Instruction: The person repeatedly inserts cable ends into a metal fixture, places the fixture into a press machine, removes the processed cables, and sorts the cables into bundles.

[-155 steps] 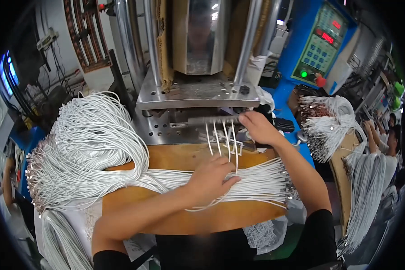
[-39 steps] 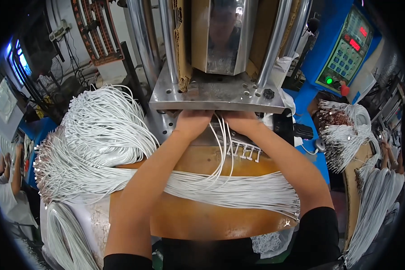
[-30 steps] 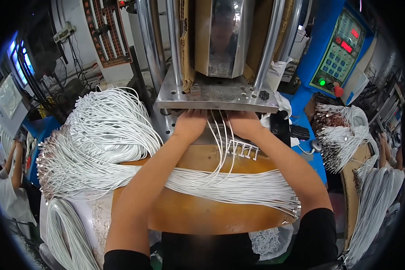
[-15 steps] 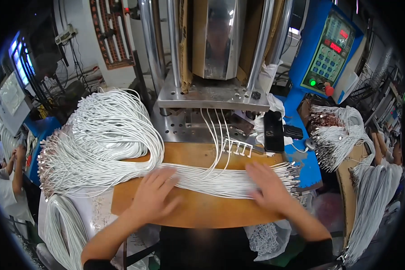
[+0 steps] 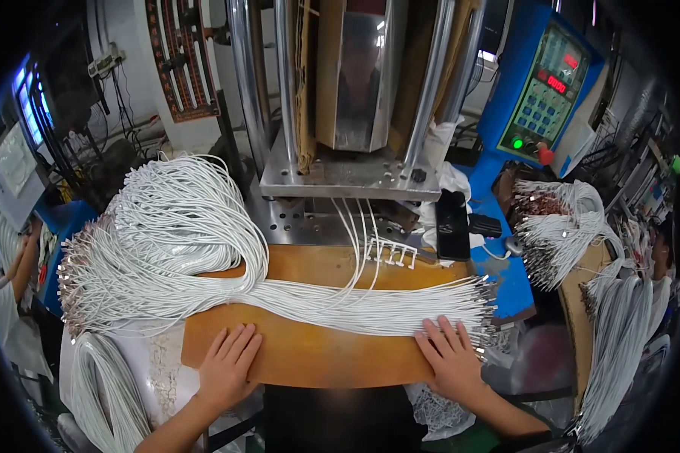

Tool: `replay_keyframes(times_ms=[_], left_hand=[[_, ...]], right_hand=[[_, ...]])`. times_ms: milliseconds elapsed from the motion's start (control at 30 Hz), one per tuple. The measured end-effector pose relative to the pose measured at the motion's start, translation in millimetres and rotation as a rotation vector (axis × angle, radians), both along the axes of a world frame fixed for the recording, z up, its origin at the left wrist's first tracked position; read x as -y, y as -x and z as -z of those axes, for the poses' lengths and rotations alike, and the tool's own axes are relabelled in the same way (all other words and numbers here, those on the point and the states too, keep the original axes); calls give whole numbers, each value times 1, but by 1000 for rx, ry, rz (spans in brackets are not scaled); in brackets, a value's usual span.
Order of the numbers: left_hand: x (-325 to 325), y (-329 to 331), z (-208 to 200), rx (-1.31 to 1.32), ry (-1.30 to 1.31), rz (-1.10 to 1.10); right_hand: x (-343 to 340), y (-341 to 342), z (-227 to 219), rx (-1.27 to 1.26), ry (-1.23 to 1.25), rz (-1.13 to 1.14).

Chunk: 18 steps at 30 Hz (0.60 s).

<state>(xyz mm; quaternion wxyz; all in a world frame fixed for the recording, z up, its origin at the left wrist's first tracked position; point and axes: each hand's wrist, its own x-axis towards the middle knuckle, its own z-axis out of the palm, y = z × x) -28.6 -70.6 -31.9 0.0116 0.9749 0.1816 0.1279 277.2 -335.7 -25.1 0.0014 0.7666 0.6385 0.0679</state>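
Observation:
A thick bundle of white cables [image 5: 340, 303] stretches across a brown board [image 5: 317, 355]. Its metal-tipped ends fan out on the right; on the left it runs into a big looped heap of white cable [image 5: 177, 219]. My left hand [image 5: 230, 366] lies flat near the board's front left, fingers extended, apart from the bundle and holding nothing. With fingers spread, my right hand [image 5: 449, 361] rests at the board's front right, its fingertips at the bundle's near edge just left of the metal ends. A few cables rise from the bundle into the press [image 5: 347, 181] behind it.
A white plastic molded strip [image 5: 391, 253] lies behind the bundle, beside a black phone [image 5: 452, 226]. The blue control panel [image 5: 548, 87] stands at the back right. More cable bundles [image 5: 619, 340] hang at the right, another [image 5: 106, 392] at the front left. Other people are at the far left and right.
Both hands have come off the top of the bundle toward me, the left one down to the bare board, the right to the bundle's near edge. The view has shifted slightly.

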Motion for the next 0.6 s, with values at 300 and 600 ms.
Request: replay_keyframes(times_ms=[300,600], left_hand=[[7,7,-1,45,-34,7],[47,-63,-45,191,285,421]], right_hand=[[9,4,4,-8,-128,-14],[-43,-26,-26,-575,-279,-94]])
